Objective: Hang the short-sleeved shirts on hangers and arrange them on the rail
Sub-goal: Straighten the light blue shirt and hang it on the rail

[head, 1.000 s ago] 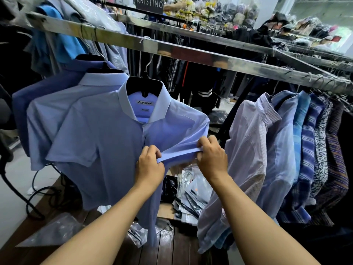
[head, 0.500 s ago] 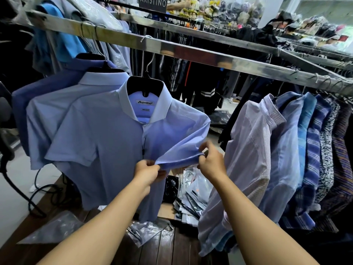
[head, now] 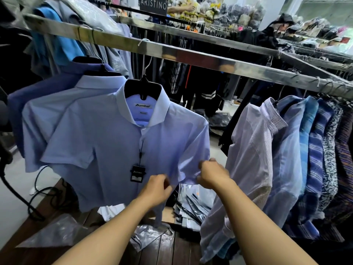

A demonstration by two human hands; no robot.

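Hanging blue shirt [head: 107,150], right hand [head: 212,174] curled in grip on its sleeve; left hand [head: 156,188] blurred, grip unclear.

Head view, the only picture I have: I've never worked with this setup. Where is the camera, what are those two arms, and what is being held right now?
There is no machine here: the arms belong to a person, and the camera sits on that person's head, looking forward and down. In front hangs a light blue short-sleeved shirt on a black plastic hanger, hooked over the shiny metal rail. The right hand pinches the hem of the shirt's sleeve. The left hand is curled close to the same hem, but blur hides whether it grips. A black paper tag dangles at the shirt's front. Below, clear plastic bags lie on dark wooden planks. Striped and patterned shirts hang further right.
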